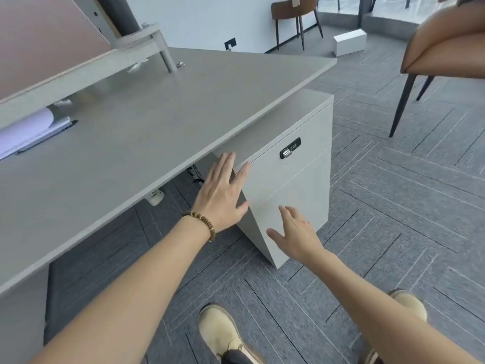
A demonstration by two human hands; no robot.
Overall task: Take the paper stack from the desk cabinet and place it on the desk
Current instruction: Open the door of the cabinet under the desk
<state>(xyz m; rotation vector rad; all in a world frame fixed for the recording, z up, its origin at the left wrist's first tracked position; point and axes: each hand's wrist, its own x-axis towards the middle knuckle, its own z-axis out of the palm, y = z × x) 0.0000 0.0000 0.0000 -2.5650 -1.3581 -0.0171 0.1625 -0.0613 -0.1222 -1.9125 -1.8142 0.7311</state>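
A pale grey desk cabinet (pixel 296 185) stands on the floor under the right end of the grey desk (pixel 147 127). Its drawer fronts are closed, and a black combination lock (pixel 290 148) sits on the top drawer. My left hand (pixel 223 190), with a beaded bracelet on the wrist, lies flat with fingers spread at the cabinet's upper left corner. My right hand (pixel 294 235) is spread open against the lower drawer front. Neither hand holds anything. No paper stack is visible; the inside of the cabinet is hidden.
White sheets (pixel 23 132) lie at the desk's back left by a cable slot. A raised shelf (pixel 78 72) runs along the desk's back. A brown chair (pixel 443 51) stands at the right, another chair (pixel 296 11) and a white box (pixel 350 42) farther off. My shoes (pixel 223 334) are on grey carpet.
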